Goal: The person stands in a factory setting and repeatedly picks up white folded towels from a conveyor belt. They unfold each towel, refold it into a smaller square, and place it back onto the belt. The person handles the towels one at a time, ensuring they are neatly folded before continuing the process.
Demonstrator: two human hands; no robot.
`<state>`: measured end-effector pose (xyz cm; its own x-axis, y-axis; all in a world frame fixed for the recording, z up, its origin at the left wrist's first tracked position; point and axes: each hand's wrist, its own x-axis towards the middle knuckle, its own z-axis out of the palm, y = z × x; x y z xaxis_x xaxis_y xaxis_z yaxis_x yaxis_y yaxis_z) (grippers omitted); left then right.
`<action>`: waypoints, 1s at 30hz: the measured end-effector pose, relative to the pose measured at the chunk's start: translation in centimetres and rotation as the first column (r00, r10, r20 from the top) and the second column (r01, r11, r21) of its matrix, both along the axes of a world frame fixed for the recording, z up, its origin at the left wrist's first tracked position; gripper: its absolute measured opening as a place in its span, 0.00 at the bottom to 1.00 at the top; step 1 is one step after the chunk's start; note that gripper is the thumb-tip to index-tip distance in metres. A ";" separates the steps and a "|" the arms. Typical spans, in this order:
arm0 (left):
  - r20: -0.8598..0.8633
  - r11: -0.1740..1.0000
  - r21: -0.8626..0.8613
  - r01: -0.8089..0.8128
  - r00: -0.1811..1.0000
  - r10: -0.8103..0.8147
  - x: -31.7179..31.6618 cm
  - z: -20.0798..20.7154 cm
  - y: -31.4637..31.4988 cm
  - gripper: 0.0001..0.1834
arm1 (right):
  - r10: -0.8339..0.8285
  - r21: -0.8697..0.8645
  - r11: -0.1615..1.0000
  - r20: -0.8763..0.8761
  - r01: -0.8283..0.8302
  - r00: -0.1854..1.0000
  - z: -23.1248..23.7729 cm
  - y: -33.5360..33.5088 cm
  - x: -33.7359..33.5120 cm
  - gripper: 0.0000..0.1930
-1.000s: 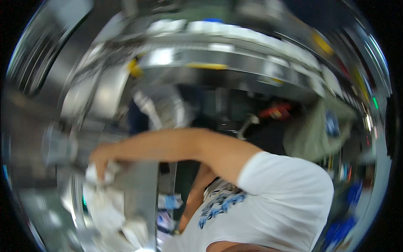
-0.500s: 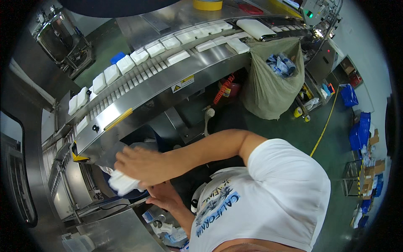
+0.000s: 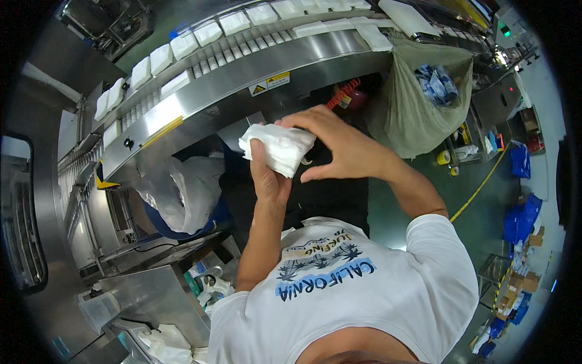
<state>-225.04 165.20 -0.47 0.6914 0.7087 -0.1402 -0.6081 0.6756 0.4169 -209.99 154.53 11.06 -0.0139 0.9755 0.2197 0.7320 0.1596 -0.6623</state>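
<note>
Here it is, just off centre toward 12 o'clock: your left hand (image 3: 271, 182) clamped on the folded white stack (image 3: 282, 151), thumb pressing over its 9 o'clock side! Your right hand (image 3: 342, 148) arches in from 2 o'clock, thumb and fingers apart; whether its fingertips touch, I can't tell. Beyond, the conveyor (image 3: 212, 91) sweeps from 10 to 1.

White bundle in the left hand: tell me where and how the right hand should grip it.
Probably best at the right end of the white bundle, coming from the right: that end juts free of the left hand, whose thumb lies over the left part. The right hand could pinch across the thickness, gently, as the layers look soft.
</note>
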 end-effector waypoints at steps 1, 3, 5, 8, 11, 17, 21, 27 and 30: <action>-0.022 1.000 0.005 0.010 1.000 -0.010 0.4 0.7 -0.3 0.38 | -0.022 0.011 1.000 -0.007 0.022 1.000 0.5 -0.5 0.7 0.47; -0.066 0.999 0.019 0.026 0.998 -0.025 1.1 1.7 -0.9 0.35 | -0.038 0.098 0.994 -0.033 0.041 0.999 -0.3 -1.1 1.2 0.40; -0.073 0.999 0.031 0.035 0.997 -0.032 1.5 2.0 -1.1 0.37 | -0.010 0.172 0.985 -0.016 0.012 1.000 -0.9 -1.5 1.6 0.37; -0.090 0.998 0.013 0.058 0.994 -0.056 1.6 2.4 -1.2 0.42 | -0.048 0.238 0.971 0.068 0.031 0.996 -1.3 -1.6 1.3 0.30; -0.128 1.000 0.012 0.022 0.992 -0.020 1.8 2.6 -1.5 0.43 | -0.067 0.293 0.954 0.023 0.058 0.997 -2.1 -1.4 1.4 0.27; -0.127 0.993 0.115 0.017 0.992 -0.002 1.4 2.2 -1.8 0.41 | -0.209 0.302 0.916 -0.202 0.264 0.957 -2.5 -1.4 1.5 0.16; -0.196 0.959 0.269 0.086 0.980 -0.033 -0.2 2.4 -2.0 0.44 | -0.318 0.102 0.870 -0.631 0.482 0.708 -3.5 -1.7 2.3 0.13; 0.042 0.920 0.233 0.316 0.942 -0.334 -3.3 1.7 0.1 0.48 | -0.411 -0.236 0.887 -0.797 0.398 0.443 -5.5 -2.7 5.3 0.15; 0.064 0.867 0.270 0.419 0.890 -0.451 -4.1 1.6 1.4 0.51 | -0.393 -0.300 0.918 -0.785 0.260 0.479 -5.8 -2.8 5.3 0.13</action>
<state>-229.17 166.56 1.16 0.9375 0.3328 0.1012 -0.3322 0.7707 0.5438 -204.72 151.68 5.29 0.4307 0.8876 -0.1632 -0.1633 -0.1012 -0.9814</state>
